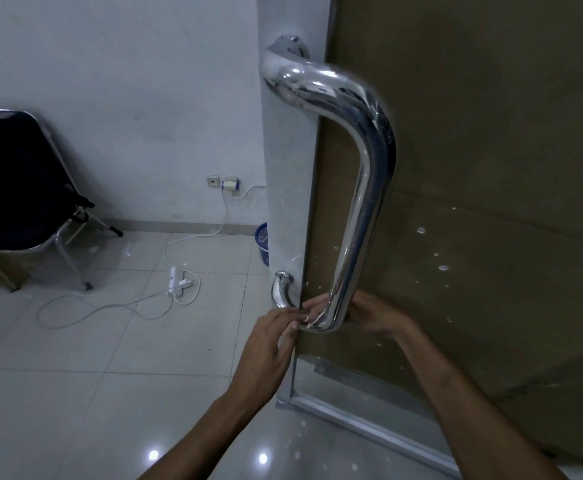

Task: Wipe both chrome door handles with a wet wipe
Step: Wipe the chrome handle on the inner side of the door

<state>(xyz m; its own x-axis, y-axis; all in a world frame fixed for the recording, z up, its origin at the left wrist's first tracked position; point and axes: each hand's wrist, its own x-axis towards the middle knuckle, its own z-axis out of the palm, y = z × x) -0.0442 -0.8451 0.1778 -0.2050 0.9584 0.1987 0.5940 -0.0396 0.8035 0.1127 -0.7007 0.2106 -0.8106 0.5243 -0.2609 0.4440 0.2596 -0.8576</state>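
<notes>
The long, bent chrome tube door handle (359,188) on the near face of the glass door (490,168) runs from its top mount down to a lower bend, and both hands are gathered at that bend. The left hand (269,344) comes in from the left with its fingertips curled against the underside of the bend, where a small pale scrap that looks like the white wet wipe (312,320) shows between fingers and metal; I judge the hand is pinching it, though the wipe is mostly hidden. The right hand (373,311) sits just right of the tube, partly behind it and blurred, so whether it grips the handle or only steadies it cannot be told. A second chrome handle (283,289) shows on the far side of the door, its short curved lower end just left of the door edge. The step in hand appears to be wiping the lowest part of the near handle. Next the wipe needs to wrap round the bend, then go to the far-side handle, which calls for reaching round the door edge.
</notes>
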